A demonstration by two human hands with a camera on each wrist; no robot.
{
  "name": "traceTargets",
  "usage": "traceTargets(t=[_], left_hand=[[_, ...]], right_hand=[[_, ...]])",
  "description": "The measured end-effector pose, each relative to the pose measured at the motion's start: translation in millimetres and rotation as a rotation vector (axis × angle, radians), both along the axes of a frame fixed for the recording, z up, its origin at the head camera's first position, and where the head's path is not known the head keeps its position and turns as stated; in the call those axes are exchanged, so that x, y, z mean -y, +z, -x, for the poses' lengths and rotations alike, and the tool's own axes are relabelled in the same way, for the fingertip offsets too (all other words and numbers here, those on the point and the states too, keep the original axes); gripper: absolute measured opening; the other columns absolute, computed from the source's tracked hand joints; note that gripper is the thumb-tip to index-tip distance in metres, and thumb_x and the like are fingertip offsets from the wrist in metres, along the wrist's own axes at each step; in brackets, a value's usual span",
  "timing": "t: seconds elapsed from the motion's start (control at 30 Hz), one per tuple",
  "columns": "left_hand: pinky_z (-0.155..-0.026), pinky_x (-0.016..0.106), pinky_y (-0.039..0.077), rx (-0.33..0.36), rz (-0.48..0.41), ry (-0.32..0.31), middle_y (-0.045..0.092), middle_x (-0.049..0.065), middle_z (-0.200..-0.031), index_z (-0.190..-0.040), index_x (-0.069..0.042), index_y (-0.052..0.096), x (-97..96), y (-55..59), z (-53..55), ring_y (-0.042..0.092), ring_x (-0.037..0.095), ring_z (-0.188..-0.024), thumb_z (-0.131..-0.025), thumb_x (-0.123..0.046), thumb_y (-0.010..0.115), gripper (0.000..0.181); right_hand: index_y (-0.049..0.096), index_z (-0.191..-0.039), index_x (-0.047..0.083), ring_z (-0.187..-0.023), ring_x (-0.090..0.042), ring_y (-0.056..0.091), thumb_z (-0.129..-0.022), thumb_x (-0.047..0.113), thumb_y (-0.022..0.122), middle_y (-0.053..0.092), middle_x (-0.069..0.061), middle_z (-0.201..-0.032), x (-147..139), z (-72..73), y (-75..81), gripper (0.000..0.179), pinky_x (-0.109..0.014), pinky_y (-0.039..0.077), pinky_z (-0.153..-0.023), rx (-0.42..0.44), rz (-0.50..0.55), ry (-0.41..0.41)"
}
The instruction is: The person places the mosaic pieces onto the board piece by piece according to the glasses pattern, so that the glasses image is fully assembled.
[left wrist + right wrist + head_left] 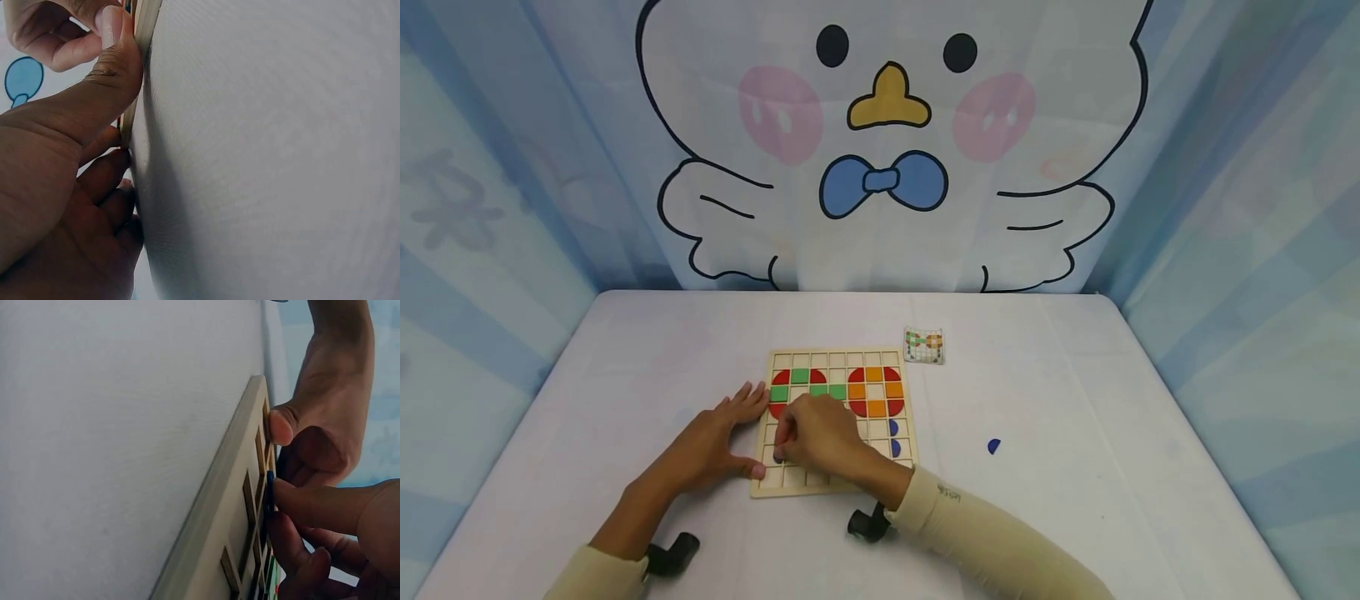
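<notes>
My right hand pinches a small blue piece between thumb and fingertips, low over the left part of a wooden grid board. My fingers hide most of that piece in the head view. Spread along the board's left side, my left hand touches its edge with fingertips and thumb. Red and green pieces fill cells at the upper left of the board, partly covered by my right hand. A ring of red and orange pieces sits at the upper right, with two blue half-round pieces beneath it.
A loose blue half-round piece lies on the white tabletop to the right of the board. Beside the board's far right corner is a small pattern card. A curtain with a cartoon figure hangs behind the table.
</notes>
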State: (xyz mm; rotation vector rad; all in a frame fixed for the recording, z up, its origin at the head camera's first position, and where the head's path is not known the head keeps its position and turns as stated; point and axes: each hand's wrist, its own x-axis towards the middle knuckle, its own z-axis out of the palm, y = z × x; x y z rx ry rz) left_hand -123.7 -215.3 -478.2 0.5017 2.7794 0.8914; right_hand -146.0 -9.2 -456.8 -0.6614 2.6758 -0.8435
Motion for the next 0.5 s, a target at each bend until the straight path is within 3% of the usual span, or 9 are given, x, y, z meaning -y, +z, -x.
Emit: traceTargets(t=[0.2,0.5], left_hand=[[-0.128,0.069,0.026,0.006,0.018,-0.002,0.032,0.017,-0.172,-0.163,-0.007,0.039,-1.9,0.1,-0.3,0.025,0.046,-0.162,-0.07,-0.046,0.095,0.116],[-0.126,0.074,0.024,0.042,0.047,0.028,0.028,0.016,-0.174,-0.165,-0.009,0.036,-2.7,0.0,0.4,0.022,0.047,-0.163,-0.071,-0.042,0.096,0.116]], right_hand=[[0.077,-0.079,0.023,-0.069,-0.003,0.057,-0.088,0.02,0.088,0.065,0.014,-0.07,-15.5,0.1,0.8,0.015,-0.019,0.045,-0.059,-0.011,0.053,0.014],[0.08,-0.092,0.022,-0.077,-0.007,0.061,-0.085,0.019,0.091,0.066,0.014,-0.075,-70.2,-1.9,15.3,0.013,-0.027,0.047,-0.068,-0.018,0.063,-0.11]])
